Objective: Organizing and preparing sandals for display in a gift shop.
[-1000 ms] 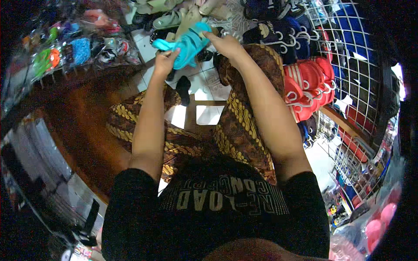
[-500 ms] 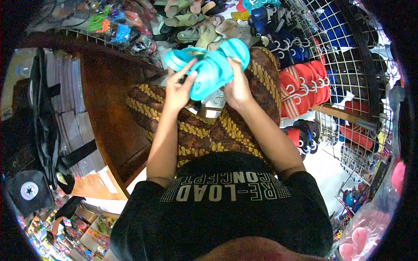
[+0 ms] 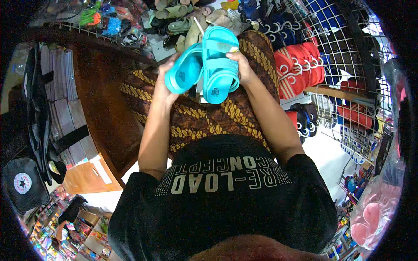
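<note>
Shop racks of sandals (image 3: pixel 305 69) around. My left hand (image 3: pixel 167 82) grips one turquoise sandal (image 3: pixel 185 71), right hand (image 3: pixel 239 67) clasps other turquoise sandal (image 3: pixel 217 65); soles angled upward for inspection, probably.

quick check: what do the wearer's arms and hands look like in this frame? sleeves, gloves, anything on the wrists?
Both forearms are bare from the elbow down. Left hand and right hand wear no gloves; no watch, band or ring is visible, though the fingers are partly hidden. Upper arms are covered by the short sleeves of a black T-shirt with pale lettering and a dotted pattern across the chest.
</note>
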